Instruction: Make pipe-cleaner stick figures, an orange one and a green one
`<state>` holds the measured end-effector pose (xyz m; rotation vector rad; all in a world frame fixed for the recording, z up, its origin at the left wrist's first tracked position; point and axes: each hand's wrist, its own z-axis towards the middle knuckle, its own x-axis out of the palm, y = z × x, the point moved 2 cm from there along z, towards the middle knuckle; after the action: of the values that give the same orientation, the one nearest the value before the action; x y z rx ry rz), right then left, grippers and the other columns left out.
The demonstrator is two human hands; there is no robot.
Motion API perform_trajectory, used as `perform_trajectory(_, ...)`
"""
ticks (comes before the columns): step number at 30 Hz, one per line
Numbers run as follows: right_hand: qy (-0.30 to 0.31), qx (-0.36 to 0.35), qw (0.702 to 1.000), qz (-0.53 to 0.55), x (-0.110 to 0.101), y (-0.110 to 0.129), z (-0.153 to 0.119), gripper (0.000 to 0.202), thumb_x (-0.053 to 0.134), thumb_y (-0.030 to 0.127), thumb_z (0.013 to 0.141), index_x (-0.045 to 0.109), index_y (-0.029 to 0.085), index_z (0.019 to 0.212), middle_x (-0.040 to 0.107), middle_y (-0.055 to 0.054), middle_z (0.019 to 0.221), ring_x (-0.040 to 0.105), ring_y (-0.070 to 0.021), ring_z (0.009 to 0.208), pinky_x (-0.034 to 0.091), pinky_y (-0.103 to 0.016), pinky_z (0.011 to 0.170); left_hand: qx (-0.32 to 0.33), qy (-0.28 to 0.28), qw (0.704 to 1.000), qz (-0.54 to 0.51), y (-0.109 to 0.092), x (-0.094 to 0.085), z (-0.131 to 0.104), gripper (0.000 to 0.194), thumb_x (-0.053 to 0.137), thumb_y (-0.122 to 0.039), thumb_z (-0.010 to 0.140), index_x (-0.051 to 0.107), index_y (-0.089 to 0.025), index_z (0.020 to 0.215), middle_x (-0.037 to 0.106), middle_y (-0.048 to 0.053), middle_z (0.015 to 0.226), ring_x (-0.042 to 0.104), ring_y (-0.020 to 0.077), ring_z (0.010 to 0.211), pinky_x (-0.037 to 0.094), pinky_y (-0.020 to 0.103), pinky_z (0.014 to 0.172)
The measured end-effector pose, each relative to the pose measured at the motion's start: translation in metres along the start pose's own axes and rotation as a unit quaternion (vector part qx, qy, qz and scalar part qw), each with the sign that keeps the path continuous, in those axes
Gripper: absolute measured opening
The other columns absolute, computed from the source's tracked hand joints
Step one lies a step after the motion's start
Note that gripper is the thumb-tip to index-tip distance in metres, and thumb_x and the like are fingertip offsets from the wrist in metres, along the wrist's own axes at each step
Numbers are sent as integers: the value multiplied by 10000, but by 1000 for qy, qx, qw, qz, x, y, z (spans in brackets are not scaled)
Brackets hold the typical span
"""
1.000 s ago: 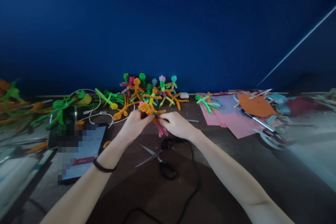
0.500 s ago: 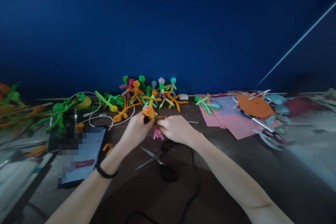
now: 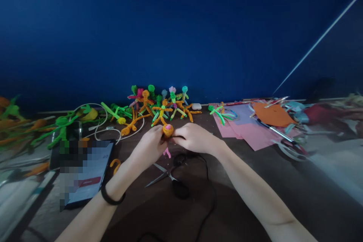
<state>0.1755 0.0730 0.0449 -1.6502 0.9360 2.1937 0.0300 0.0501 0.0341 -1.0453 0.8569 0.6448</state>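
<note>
Between my two hands is a small pipe-cleaner figure [image 3: 168, 131] with a coiled orange head, a pink spot on top and pink strands hanging below. My left hand [image 3: 151, 141] is closed around its left side. From the right, my right hand [image 3: 191, 136] pinches it, fingers bent and partly hidden. Its body is mostly covered by my fingers. Just below my hands, scissors [image 3: 170, 176] with black handles lie spread on the dark table. Beyond them stands a group of colourful pipe-cleaner figures [image 3: 162, 109] against the blue wall.
A phone [image 3: 90, 174] lies left, beside a curled orange pipe cleaner [image 3: 115, 165] and a white cable [image 3: 96, 131]. Green figures [image 3: 61, 126] sit further left. Pink paper [image 3: 255, 138], orange paper [image 3: 273, 114] and a white case [image 3: 196, 106] are at the back and right. A black cord [image 3: 208, 181] crosses the table.
The figure has tipped so the top of its orange head with the pink spot faces me. Its pink strands are more hidden. Both hands stay on it.
</note>
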Motion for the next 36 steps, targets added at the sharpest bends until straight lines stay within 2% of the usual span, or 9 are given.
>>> perform_trajectory(6,-45,-2,998,49,-12,0,-6,130,489,212,792,599,151,825,621,-34,741,504,-116,644,289,-220,574,-3,46,999,-13,-12,-9,-1,122,420,-138,666,526,-154,725,563,36,727,510,157,658,393,259,600)
perform_trajectory(9,-49,-6,993,109,-15,-1,-7,104,502,192,786,583,165,845,614,-17,775,512,-117,683,319,-218,611,-4,62,997,-41,-15,-12,-3,110,438,-162,683,538,-156,727,578,13,701,504,138,622,388,236,574)
perform_trajectory(13,-40,-7,980,197,-17,-4,-7,128,464,218,816,572,168,864,610,-18,821,521,-120,714,359,-227,646,-24,84,990,-108,-11,-16,-5,152,479,-228,711,574,-155,805,619,-5,726,526,134,632,406,219,581)
perform_trajectory(19,-48,-3,971,235,-15,-13,-4,179,417,264,840,558,155,820,577,-22,788,504,-121,722,371,-234,652,-74,103,971,-203,-5,-18,-5,202,533,-302,712,603,-145,819,640,-1,749,551,140,654,432,216,595)
perform_trajectory(25,-25,29,973,227,-9,-16,-2,175,386,246,844,535,158,812,556,-7,752,478,-108,683,341,-217,612,-122,45,959,-251,-2,-14,-3,148,536,-279,706,591,-142,711,620,-1,673,545,129,603,425,208,538)
perform_trajectory(28,-38,64,975,207,-9,-16,-2,203,373,267,845,524,155,769,551,-6,721,476,-107,655,323,-213,586,-146,13,951,-273,-1,-13,-2,185,546,-309,699,592,-137,747,634,13,691,566,152,637,434,217,533)
perform_trajectory(32,-63,96,975,190,-10,-14,-2,207,368,277,848,530,154,808,582,-16,737,498,-113,655,317,-215,590,-156,-16,948,-277,-3,-14,0,161,561,-275,685,602,-135,754,650,18,733,582,168,695,451,230,591)
perform_trajectory(36,-70,103,976,179,-9,-12,-1,216,359,262,850,548,157,835,589,-16,728,506,-114,644,311,-213,580,-159,-35,949,-271,-7,-17,1,110,556,-242,680,596,-140,692,625,4,657,576,167,682,452,243,623)
